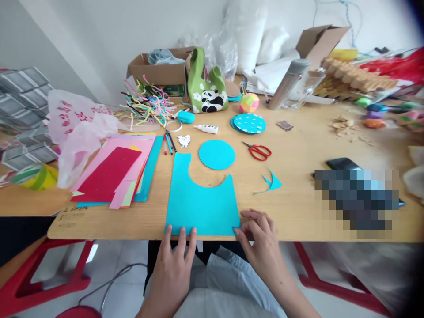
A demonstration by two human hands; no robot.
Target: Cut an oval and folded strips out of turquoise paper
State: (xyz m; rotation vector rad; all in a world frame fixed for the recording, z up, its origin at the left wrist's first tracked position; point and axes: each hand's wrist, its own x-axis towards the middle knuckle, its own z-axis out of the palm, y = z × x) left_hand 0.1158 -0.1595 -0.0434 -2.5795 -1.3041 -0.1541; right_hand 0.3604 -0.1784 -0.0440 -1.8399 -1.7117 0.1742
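Note:
A bright blue sheet of paper point(205, 210) with a round bite cut from its top edge lies flat at the table's front edge. My left hand point(175, 260) rests spread fingertips on its lower left edge. At the lower right corner, the thumb and curled fingers of my right hand point(260, 234) close on the paper. Just beyond the cutout is a blue paper circle point(217, 154). Red-handled scissors point(260, 152) lie right of the circle, with a thin blue paper scrap point(273, 182) nearer me.
Coloured paper sheets point(109, 172) are stacked at left. Behind the circle are a glue bottle point(207, 129), tape roll point(174, 126), patterned blue discs point(250, 123) and a panda bag point(208, 88). A steel flask point(289, 84) stands back right; a phone point(342, 164) lies at right.

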